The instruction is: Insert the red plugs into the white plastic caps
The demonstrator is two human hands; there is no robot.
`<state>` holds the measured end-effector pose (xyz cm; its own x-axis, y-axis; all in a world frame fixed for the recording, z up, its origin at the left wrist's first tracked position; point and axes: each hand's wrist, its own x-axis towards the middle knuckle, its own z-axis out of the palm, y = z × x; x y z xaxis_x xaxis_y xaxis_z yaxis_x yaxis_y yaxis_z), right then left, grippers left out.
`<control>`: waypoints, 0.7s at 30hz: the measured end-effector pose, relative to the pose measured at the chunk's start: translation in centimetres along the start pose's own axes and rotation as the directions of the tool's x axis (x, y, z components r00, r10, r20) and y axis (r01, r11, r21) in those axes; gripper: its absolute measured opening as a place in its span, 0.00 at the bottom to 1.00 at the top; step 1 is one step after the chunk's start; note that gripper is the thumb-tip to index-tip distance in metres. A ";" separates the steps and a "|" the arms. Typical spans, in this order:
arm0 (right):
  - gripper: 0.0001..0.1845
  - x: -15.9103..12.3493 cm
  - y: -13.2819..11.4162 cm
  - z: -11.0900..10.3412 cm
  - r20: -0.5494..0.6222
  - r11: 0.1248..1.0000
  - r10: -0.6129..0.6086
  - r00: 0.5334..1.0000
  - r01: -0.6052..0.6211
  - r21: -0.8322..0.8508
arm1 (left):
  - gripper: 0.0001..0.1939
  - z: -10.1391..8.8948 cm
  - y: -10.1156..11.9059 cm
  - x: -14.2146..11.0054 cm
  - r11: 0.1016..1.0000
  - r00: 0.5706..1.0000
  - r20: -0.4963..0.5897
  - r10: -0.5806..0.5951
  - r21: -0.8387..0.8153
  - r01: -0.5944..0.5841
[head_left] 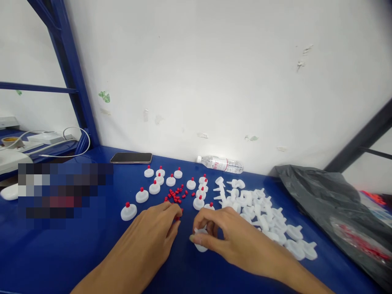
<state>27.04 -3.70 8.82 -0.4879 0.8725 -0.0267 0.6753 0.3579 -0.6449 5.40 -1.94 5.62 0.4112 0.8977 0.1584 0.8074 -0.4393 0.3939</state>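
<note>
In my right hand (219, 232) is a white plastic nozzle cap (201, 241), a round base with a narrow spout, held between thumb and fingers. No red tip shows on its spout. My left hand (161, 222) is at the near edge of a loose pile of small red caps (175, 195). Its thumb and forefinger are bent together around a bit of red, partly hidden by the fingers. Several white nozzle caps with red tips (128, 212) stand upright to the left of and behind the pile. More red-tipped ones (199, 203) stand just beyond my right hand.
A heap of white nozzle caps without red tips (266, 214) lies on the blue table (101, 253) at right. Behind are a phone (131, 158) and a clear bottle (220, 164) on its side. A dark plastic bag (318, 196) covers the right edge.
</note>
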 end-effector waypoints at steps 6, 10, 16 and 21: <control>0.16 0.8 0.3 1.2 0.014 0.988 0.035 0.999 -0.037 0.148 | 0.13 -1.5 0.6 -0.2 0.951 0.996 -0.066 0.065 -0.298 -0.082; 0.18 0.8 0.2 1.4 0.008 0.972 0.039 0.999 -0.039 0.233 | 0.09 -2.3 1.1 -0.2 0.922 1.000 0.006 -0.005 -0.387 0.007; 0.16 0.7 0.1 1.4 -0.008 0.963 0.019 1.000 -0.017 0.268 | 0.09 -2.0 1.3 0.1 0.893 0.990 0.137 -0.041 -0.439 0.098; 0.17 0.9 0.3 1.4 -0.051 0.953 -0.005 0.999 0.020 0.303 | 0.08 -1.7 1.0 0.2 0.935 0.998 0.061 -0.003 -0.352 0.025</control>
<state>26.01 -3.27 7.57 -0.4624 0.8865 0.0155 0.4659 0.2578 -0.8464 5.57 -2.18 7.55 0.4333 0.8955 0.1019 0.6163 -0.3769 0.6915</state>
